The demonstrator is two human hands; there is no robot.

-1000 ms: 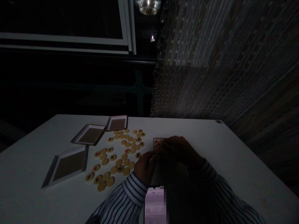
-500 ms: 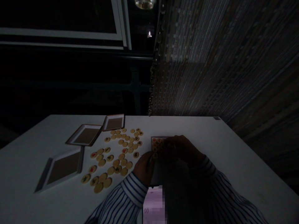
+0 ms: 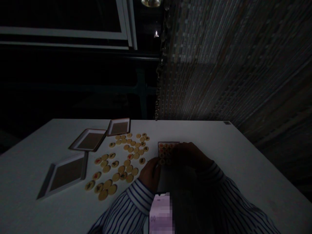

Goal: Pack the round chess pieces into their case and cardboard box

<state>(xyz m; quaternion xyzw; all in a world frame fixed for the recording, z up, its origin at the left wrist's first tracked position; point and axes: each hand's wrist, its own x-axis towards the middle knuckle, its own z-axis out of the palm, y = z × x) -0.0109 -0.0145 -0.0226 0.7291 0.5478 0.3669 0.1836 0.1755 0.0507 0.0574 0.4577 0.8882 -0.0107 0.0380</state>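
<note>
A small shallow box (image 3: 168, 142) lies on the white table in front of me, with rows of round Chinese chess pieces (image 3: 166, 151) in it, marked in red and black. My left hand (image 3: 149, 175) is closed at the box's near left corner, its fingers curled against the edge. Over the right side of the box is my right hand (image 3: 191, 154), palm down and close to the pieces; deep shadow hides its fingertips. Many loose Chinese chess pieces (image 3: 127, 163) are scattered left of my left hand, some face down and some showing characters.
Three shallow trays or lids (image 3: 68, 172) lie on the left of the table (image 3: 231, 185). A lit phone (image 3: 159, 211) is at the near edge, between my forearms. Behind the table hangs a bead-like string curtain (image 3: 195, 81), beside a dark window frame (image 3: 126, 26).
My right hand has shifted slightly over the box, and a bit more of the pieces' near row shows. My left hand stays at the corner. The loose pieces have not moved.
</note>
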